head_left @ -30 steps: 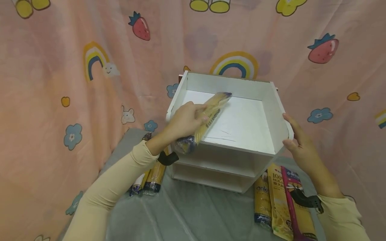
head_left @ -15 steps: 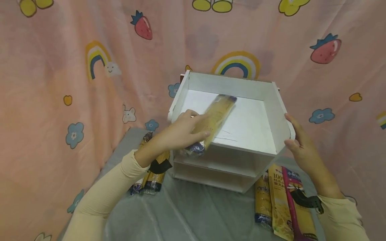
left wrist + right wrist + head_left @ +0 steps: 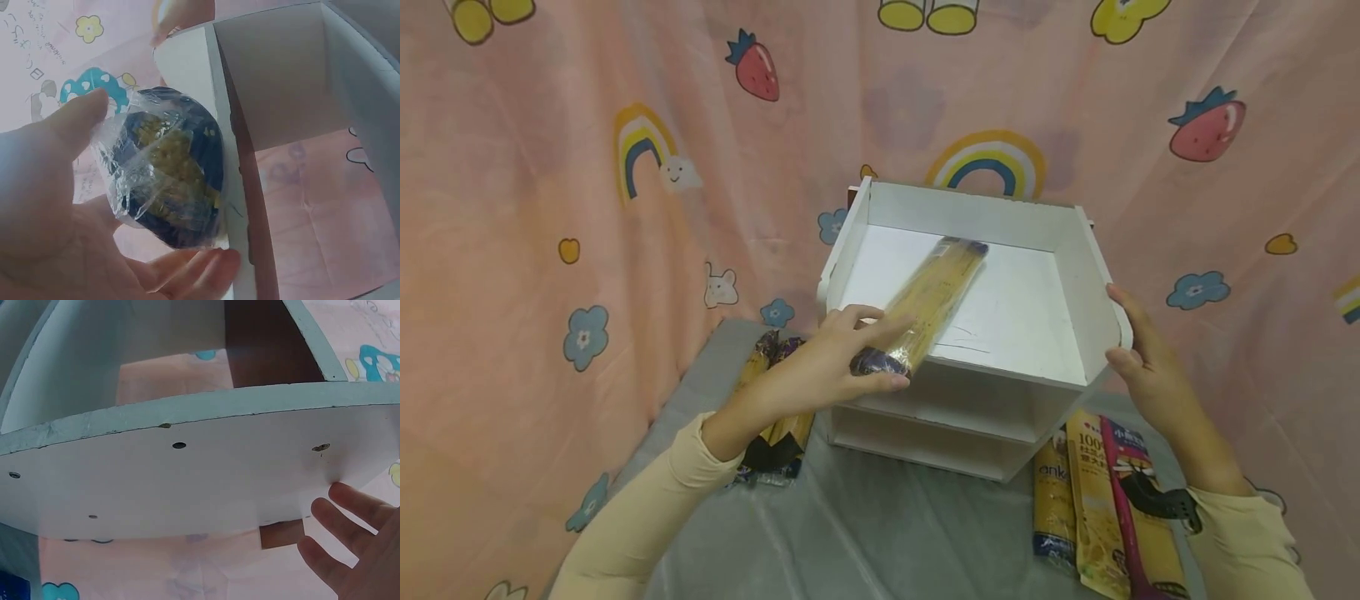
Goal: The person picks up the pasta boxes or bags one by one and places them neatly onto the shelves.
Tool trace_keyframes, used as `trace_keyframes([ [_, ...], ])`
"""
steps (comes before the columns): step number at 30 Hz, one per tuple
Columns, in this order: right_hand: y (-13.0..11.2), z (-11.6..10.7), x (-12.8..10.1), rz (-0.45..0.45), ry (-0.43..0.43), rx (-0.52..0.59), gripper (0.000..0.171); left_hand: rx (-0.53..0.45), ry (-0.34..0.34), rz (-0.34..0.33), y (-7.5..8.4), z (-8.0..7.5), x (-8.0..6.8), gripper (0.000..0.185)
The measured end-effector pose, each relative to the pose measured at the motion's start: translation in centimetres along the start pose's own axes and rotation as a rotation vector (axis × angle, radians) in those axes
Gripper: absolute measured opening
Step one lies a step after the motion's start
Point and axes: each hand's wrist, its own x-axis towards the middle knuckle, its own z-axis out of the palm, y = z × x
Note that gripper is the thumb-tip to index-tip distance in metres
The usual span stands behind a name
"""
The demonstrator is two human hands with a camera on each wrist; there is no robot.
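A clear-wrapped packet of spaghetti [image 3: 936, 287] with dark blue ends slants across the top tier of a white shelf unit [image 3: 1022, 300], its near end over the front edge. At that near end is my left hand [image 3: 827, 358], fingers extended along one side and thumb at the other. The left wrist view shows the packet's round end [image 3: 165, 169] between thumb and fingers. My right hand [image 3: 1150, 375] grips the front corner of the unit's right side panel [image 3: 1082, 292]. In the right wrist view, spread fingertips [image 3: 322, 506] touch that panel's outer face.
More pasta packets [image 3: 786, 425] lie left of the unit, partly behind my left forearm. To its right lie a pasta packet [image 3: 1052, 500], a yellow bag [image 3: 1097, 500] and a purple-edged packet [image 3: 1138, 500]. Grey cloth [image 3: 880, 533] covers the surface; a pink patterned curtain [image 3: 820, 125] hangs behind.
The packet has turned and come down onto the top tier. My left hand has slid back toward its near end, fingers loosening. The right hand has stayed on the panel.
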Motion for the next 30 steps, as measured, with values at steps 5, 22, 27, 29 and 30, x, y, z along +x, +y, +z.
trace_keyframes([
  [5, 0.1, 0.0, -0.1, -0.003, 0.001, -0.015, 0.066, 0.023, 0.072, -0.009, -0.3, 1.2, -0.4, 0.065],
  [22, 0.2, 0.0, 0.0, -0.043, 0.011, 0.0, 0.066, -0.075, 0.203, -0.132, -1.1, 2.8, -1.1, 0.061],
  [27, 0.3, 0.0, 0.0, -0.045, 0.016, 0.011, 0.065, -0.031, 0.287, -0.123, -1.2, 3.3, -1.1, 0.059],
  [29, 0.2, 0.1, 0.0, -0.045, 0.017, 0.011, 0.065, -0.017, 0.328, -0.117, -1.2, 3.4, -1.2, 0.058],
  [30, 0.2, 0.1, 0.1, -0.046, 0.016, 0.012, 0.065, -0.013, 0.349, -0.113, -1.1, 3.5, -1.2, 0.057],
])
